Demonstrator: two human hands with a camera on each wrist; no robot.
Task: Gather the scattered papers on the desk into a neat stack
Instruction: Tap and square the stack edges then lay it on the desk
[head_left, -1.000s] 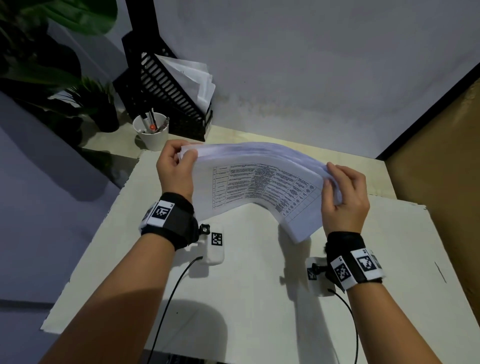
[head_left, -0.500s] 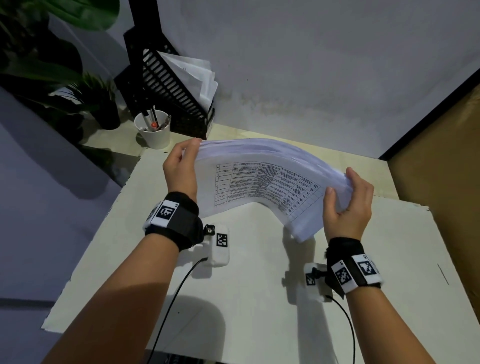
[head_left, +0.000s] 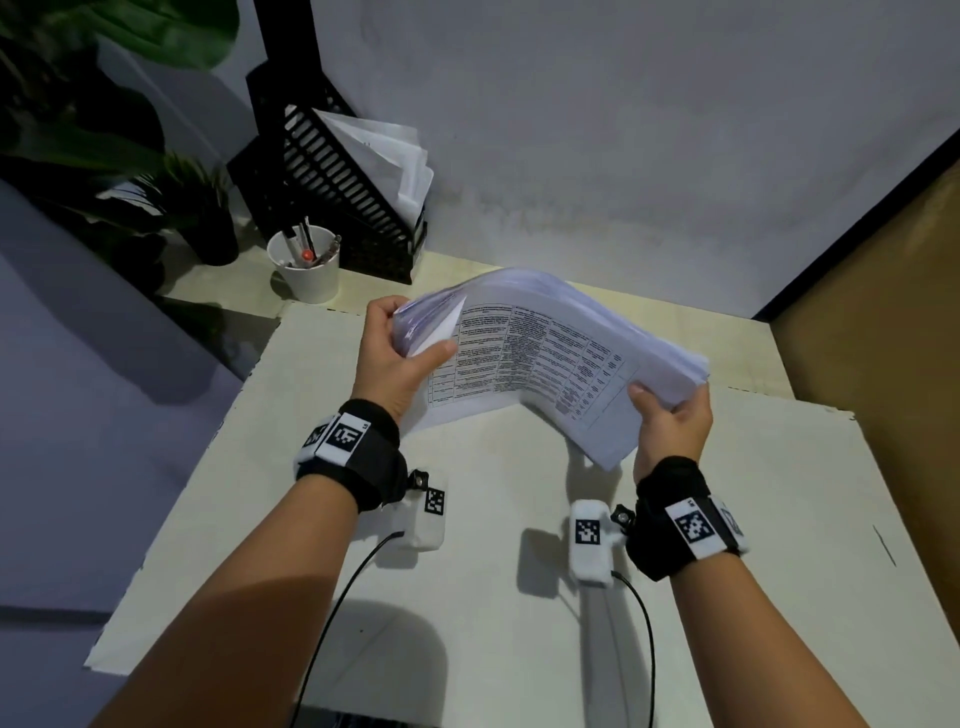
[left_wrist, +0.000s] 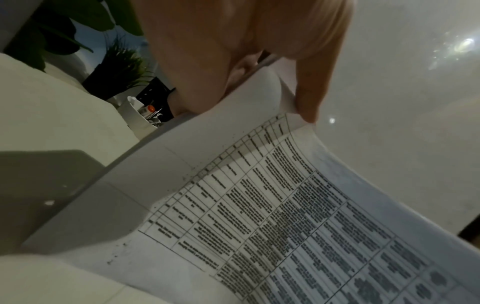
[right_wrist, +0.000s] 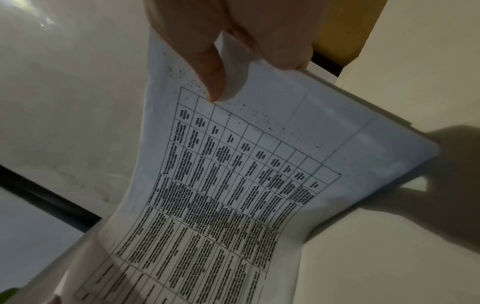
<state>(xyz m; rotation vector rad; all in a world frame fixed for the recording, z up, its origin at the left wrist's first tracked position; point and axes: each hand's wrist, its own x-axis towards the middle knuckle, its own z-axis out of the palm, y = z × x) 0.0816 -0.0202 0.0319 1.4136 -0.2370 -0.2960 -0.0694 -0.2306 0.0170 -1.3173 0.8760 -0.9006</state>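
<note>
A thick stack of white papers (head_left: 540, 353) with a printed table on its underside hangs arched above the desk. My left hand (head_left: 400, 343) grips its left end, thumb under a folded corner. My right hand (head_left: 670, 415) grips the right end, which droops toward the desk. The left wrist view shows the printed sheet (left_wrist: 259, 205) curving away under my thumb (left_wrist: 309, 98). From the right wrist, the same sheet (right_wrist: 233, 185) is pinched under my thumb (right_wrist: 207, 72).
A white board (head_left: 493, 597) covers the desk (head_left: 748, 358). At the back left stand a white pen cup (head_left: 305, 265), a black slotted file holder (head_left: 343, 197) with more papers, and dark potted plants (head_left: 192, 208). A brown panel (head_left: 883, 338) rises on the right.
Both hands shifted right with the stack, and its right end has dropped lower. My left thumb now shows under the left edge, where a corner has folded over.
</note>
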